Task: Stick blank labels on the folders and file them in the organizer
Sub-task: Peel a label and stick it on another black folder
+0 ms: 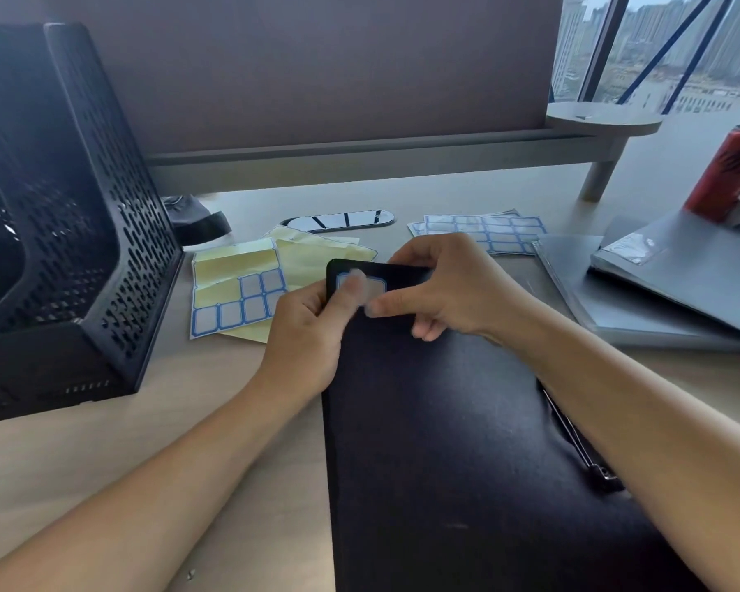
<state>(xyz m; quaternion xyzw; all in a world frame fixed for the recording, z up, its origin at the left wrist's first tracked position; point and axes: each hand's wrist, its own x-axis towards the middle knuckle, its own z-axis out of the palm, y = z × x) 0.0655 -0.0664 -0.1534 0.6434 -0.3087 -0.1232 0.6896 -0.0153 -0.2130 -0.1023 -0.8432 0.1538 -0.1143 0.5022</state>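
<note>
A black folder (436, 442) lies lengthwise on the desk in front of me. A blue-bordered blank label (374, 285) sits at its far left corner. My left hand (312, 331) grips the folder's left edge, thumb pressed on the label. My right hand (449, 288) holds the folder's far end, thumb also pressing on the label. A partly used label sheet (236, 299) with yellow backing lies to the left. A fuller label sheet (488, 232) lies behind my right hand. The black mesh organizer (73, 232) stands at the left.
Grey folders (667, 288) are stacked at the right, with a red can (723, 173) behind them. A shiny oval plate (338, 220) and a dark cloth (197, 224) lie near the partition. A pen (573, 442) rests by my right forearm.
</note>
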